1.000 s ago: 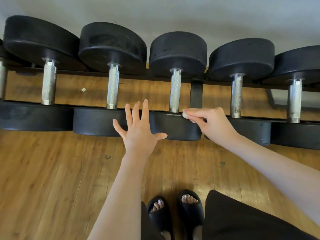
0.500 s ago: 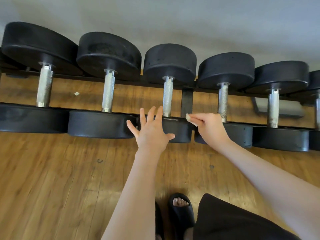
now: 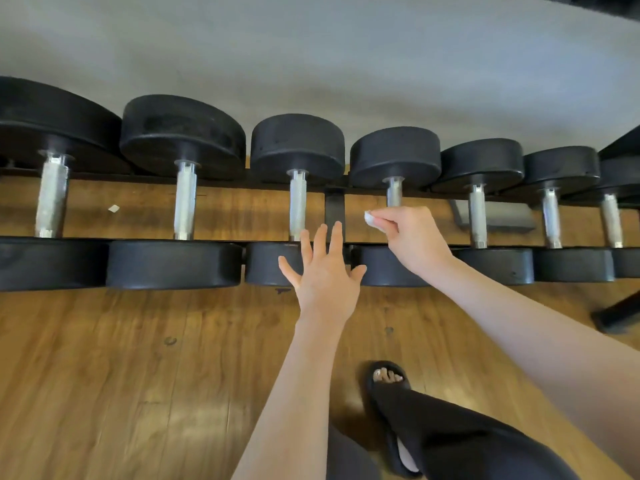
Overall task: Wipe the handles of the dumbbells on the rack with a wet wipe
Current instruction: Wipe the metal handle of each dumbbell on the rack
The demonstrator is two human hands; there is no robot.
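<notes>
The right hand [image 3: 412, 233] has shifted rightward to the fourth dumbbell handle [image 3: 394, 195], fingers pinching a small white wet wipe [image 3: 371, 219] (crumpled) beside it; the left hand [image 3: 323, 271] hovers with fingers spread, holding nothing.

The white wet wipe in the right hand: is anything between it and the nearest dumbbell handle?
Nothing visible. The right hand pinches the small white wet wipe just left of the fourth silver knurled handle; only open air lies between.

bare arms showing with no sleeves, wearing black shorts [image 3: 467, 448], sporting a black slide sandal [image 3: 389, 393] just beside them
</notes>
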